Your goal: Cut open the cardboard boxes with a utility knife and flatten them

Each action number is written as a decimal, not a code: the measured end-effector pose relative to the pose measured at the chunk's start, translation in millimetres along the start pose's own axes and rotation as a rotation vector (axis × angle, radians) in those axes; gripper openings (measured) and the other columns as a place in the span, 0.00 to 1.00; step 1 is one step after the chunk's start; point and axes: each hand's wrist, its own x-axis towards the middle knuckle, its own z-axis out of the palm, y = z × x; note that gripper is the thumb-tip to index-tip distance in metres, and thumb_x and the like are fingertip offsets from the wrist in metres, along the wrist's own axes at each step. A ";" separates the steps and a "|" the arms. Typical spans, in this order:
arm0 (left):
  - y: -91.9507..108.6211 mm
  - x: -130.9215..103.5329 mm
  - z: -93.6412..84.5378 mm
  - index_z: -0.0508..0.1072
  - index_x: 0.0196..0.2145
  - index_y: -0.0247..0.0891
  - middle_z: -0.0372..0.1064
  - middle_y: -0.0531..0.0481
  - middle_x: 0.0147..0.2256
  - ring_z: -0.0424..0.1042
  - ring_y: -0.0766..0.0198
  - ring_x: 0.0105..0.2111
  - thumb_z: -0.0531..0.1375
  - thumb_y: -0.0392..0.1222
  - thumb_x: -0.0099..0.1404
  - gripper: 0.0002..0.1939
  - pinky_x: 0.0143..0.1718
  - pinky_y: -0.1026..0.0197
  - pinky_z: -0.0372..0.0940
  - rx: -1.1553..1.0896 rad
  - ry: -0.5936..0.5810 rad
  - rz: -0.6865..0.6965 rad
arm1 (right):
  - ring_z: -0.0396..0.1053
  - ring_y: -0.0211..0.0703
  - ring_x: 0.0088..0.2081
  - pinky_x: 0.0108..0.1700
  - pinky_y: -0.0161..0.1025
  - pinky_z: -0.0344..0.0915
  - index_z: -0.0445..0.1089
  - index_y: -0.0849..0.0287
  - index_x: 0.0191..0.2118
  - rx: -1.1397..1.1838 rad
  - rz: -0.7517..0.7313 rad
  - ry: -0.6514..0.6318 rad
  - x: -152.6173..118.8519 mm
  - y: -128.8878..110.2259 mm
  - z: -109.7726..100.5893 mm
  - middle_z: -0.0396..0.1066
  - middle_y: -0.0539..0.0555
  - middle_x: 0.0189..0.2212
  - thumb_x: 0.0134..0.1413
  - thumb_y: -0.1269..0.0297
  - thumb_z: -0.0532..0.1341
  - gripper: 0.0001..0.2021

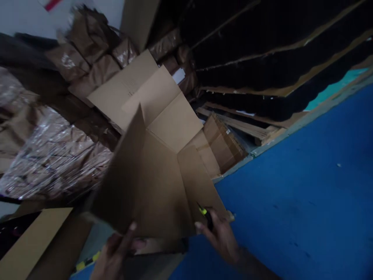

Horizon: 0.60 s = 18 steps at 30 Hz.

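Note:
A large brown cardboard box (163, 190), partly unfolded with its flaps spread, fills the middle of the view. At its near left edge my left hand (115, 251) is closed on the cardboard, thumb on the inner face. My right hand (223, 237) is wrapped round a black and yellow utility knife (206, 214) whose thin tip points up and left. That hand sits against the box's near right flap; whether it also grips the cardboard I cannot tell. Lighter open cardboard flaps (163, 105) extend beyond the box.
Brown wrapped packages (87, 70) are piled at the upper left, with plastic-wrapped ones (58, 155) below them. A taped carton (223, 144) stands beside a wooden pallet (239, 120). Dark stacked layers rise at the upper right. The floor (305, 186) is blue.

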 end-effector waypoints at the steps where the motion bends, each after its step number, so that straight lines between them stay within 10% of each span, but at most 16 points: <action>1: -0.1 -0.8 2.0 0.78 0.36 0.41 0.80 0.48 0.32 0.80 0.52 0.36 0.49 0.61 0.66 0.25 0.38 0.57 0.73 -0.032 -0.094 0.025 | 0.66 0.54 0.56 0.54 0.48 0.66 0.58 0.54 0.59 0.020 -0.053 0.018 4.3 -25.4 -4.6 0.68 0.61 0.55 0.60 0.45 0.57 0.28; 5: 2.5 -18.7 13.2 0.65 0.59 0.44 0.78 0.46 0.47 0.76 0.55 0.47 0.46 0.52 0.68 0.25 0.44 0.60 0.69 0.210 -0.206 0.223 | 0.61 0.63 0.60 0.55 0.52 0.65 0.49 0.57 0.66 0.233 -0.208 0.119 15.7 -114.6 -9.4 0.59 0.66 0.61 0.34 0.41 0.72 0.55; 8: 2.2 -39.6 15.6 0.64 0.60 0.52 0.73 0.51 0.54 0.74 0.55 0.50 0.54 0.52 0.63 0.28 0.49 0.60 0.68 0.294 -0.219 0.247 | 0.68 0.62 0.52 0.50 0.53 0.68 0.57 0.60 0.60 0.327 -0.051 0.237 30.3 -145.7 -16.9 0.69 0.67 0.52 0.39 0.43 0.69 0.45; 14: -41.5 -59.6 -16.2 0.60 0.64 0.40 0.55 0.37 0.65 0.63 0.40 0.60 0.61 0.34 0.47 0.44 0.55 0.42 0.64 0.493 -0.197 0.070 | 0.75 0.51 0.38 0.38 0.43 0.70 0.64 0.58 0.51 0.475 0.017 0.435 81.3 -140.1 -64.6 0.76 0.58 0.39 0.52 0.49 0.60 0.24; 18: -84.0 -46.6 -44.5 0.77 0.48 0.33 0.78 0.33 0.42 0.77 0.39 0.44 0.59 0.24 0.44 0.30 0.46 0.40 0.69 0.557 -0.187 0.050 | 0.74 0.53 0.32 0.29 0.43 0.69 0.68 0.61 0.43 0.410 0.029 0.555 109.7 -113.9 -112.9 0.76 0.59 0.33 0.47 0.48 0.63 0.23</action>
